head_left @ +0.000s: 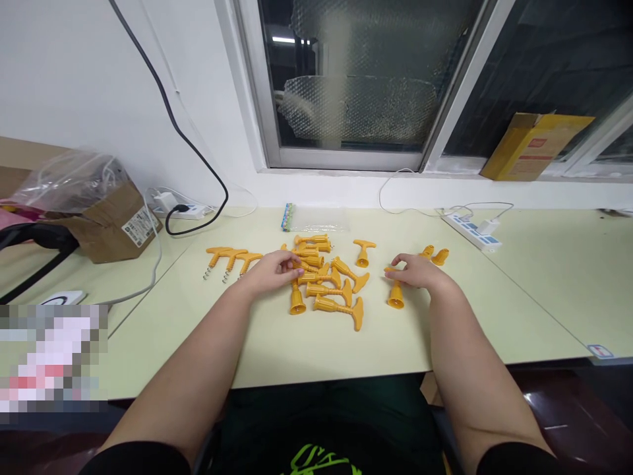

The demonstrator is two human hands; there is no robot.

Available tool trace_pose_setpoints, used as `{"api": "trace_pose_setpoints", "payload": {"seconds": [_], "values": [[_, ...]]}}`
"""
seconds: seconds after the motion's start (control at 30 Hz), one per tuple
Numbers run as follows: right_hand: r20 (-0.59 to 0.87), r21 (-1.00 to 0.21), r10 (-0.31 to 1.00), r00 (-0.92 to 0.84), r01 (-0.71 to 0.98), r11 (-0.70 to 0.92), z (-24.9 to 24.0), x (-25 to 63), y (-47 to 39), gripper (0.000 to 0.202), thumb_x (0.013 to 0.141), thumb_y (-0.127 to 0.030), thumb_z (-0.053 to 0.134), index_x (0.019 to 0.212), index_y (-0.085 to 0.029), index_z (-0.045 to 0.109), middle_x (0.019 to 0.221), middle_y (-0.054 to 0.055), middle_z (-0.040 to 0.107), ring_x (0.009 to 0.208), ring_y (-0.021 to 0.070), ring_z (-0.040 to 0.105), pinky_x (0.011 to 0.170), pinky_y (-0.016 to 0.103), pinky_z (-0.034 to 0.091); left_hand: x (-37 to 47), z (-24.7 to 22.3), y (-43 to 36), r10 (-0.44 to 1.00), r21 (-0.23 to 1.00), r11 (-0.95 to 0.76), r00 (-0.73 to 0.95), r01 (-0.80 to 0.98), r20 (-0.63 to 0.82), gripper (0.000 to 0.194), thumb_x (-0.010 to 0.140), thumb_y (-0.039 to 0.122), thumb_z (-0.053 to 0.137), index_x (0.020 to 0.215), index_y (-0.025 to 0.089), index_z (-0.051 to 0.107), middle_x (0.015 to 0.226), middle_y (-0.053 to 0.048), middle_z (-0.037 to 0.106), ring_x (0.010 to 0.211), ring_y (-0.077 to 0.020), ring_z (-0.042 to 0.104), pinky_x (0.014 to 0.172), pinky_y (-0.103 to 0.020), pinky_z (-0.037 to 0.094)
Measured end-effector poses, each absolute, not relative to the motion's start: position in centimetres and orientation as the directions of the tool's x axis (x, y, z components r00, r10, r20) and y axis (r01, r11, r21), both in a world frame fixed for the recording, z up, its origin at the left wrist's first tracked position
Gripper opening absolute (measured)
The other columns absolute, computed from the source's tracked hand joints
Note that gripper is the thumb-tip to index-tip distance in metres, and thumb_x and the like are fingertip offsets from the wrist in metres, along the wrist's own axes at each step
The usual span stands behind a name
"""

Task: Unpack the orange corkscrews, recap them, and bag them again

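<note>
My left hand (274, 270) has its fingers curled at the handle end of a yellow corkscrew (297, 301), whose bell-shaped end points toward me. My right hand (413, 270) pinches another yellow corkscrew (395, 297) by its handle, bell end down on the table; my fingers partly hide the handle. Between my hands lies a loose heap of yellow T-handled corkscrews (339, 307). A single corkscrew (363, 253) lies apart behind them. Left of my left hand are several yellow handles with bare metal spirals (230, 260). Two yellow sleeve pieces (440, 256) lie beyond my right hand.
A clear plastic bag (319, 218) lies at the back of the pale table (336, 363). Power strips (472, 231) stand at the right and left rear. An open cardboard box (116, 218) and a black cable (173, 119) are at left. A yellow carton (537, 145) leans by the window.
</note>
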State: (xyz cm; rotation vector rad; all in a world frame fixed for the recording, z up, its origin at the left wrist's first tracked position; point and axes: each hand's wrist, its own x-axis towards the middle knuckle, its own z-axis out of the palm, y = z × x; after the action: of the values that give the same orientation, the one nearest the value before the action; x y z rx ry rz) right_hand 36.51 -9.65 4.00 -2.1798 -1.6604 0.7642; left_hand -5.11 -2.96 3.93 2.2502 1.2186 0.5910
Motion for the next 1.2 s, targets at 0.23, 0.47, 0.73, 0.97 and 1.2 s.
{"api": "trace_pose_setpoints", "payload": {"seconds": [0.23, 0.47, 0.73, 0.97, 1.2], "values": [[-0.148, -0.477, 0.979, 0.143, 0.857, -0.198, 3.2, 33.8, -9.1, 0.053, 0.079, -0.045, 0.08, 0.126, -0.028, 0.065, 0.102, 0.004, 0.074, 0.091, 0.0238, 0.069, 0.073, 0.032, 0.049, -3.5, 3.9, -3.8, 0.805, 0.595, -0.548, 0.565, 0.588, 0.182, 0.043, 0.08, 0.054, 0.074, 0.108, 0.022, 0.074, 0.096, -0.006, 0.063, 0.085, -0.0221, 0.06, 0.075, -0.034, 0.051], [-0.046, -0.576, 0.981, 0.189, 0.797, -0.181, 2.5, 33.4, -8.5, 0.032, 0.093, -0.029, 0.063, 0.124, -0.027, 0.059, 0.104, 0.003, 0.072, 0.075, 0.0172, 0.068, 0.062, 0.027, 0.048, -1.9, 2.1, -2.9, 0.787, 0.597, -0.588, 0.557, 0.546, 0.266, 0.035, 0.085, 0.046, 0.07, 0.108, 0.02, 0.073, 0.096, -0.006, 0.058, 0.081, -0.0197, 0.057, 0.077, -0.035, 0.051], [-0.051, -0.997, 0.998, -0.021, 0.061, -0.05, 3.8, 31.2, -9.1, 0.029, 0.094, -0.038, 0.065, 0.117, -0.025, 0.053, 0.107, 0.004, 0.069, 0.068, 0.0137, 0.069, 0.058, 0.026, 0.059, -1.6, 3.0, -3.6, 0.769, 0.548, -0.634, 0.522, 0.545, 0.369, 0.033, 0.094, 0.041, 0.061, 0.12, 0.021, 0.067, 0.113, -0.009, 0.062, 0.105, -0.0259, 0.062, 0.095, -0.042, 0.052], [-0.272, -0.921, 0.8, -0.534, -0.097, -0.378, 4.1, 27.9, -10.5, 0.04, 0.09, -0.041, 0.076, 0.118, -0.024, 0.052, 0.072, -0.001, 0.069, 0.052, 0.013, 0.064, 0.043, 0.018, 0.049, 0.9, 3.3, -5.8, 0.501, 0.335, -0.865, 0.598, 0.374, 0.626, 0.041, 0.094, 0.027, 0.065, 0.135, 0.029, 0.064, 0.134, -0.012, 0.057, 0.129, -0.0283, 0.056, 0.109, -0.047, 0.048], [-0.275, -0.9, 0.719, -0.639, -0.092, -0.426, 3.8, 27.2, -10.9, 0.046, 0.09, -0.046, 0.074, 0.122, -0.027, 0.047, 0.067, -0.005, 0.065, 0.043, 0.0122, 0.057, 0.032, 0.015, 0.038, 2.1, 3.7, -6.6, 0.369, 0.31, -0.928, 0.644, 0.208, 0.67, 0.032, 0.099, 0.017, 0.053, 0.123, 0.028, 0.071, 0.136, -0.01, 0.068, 0.133, -0.0259, 0.059, 0.114, -0.05, 0.049]]}}
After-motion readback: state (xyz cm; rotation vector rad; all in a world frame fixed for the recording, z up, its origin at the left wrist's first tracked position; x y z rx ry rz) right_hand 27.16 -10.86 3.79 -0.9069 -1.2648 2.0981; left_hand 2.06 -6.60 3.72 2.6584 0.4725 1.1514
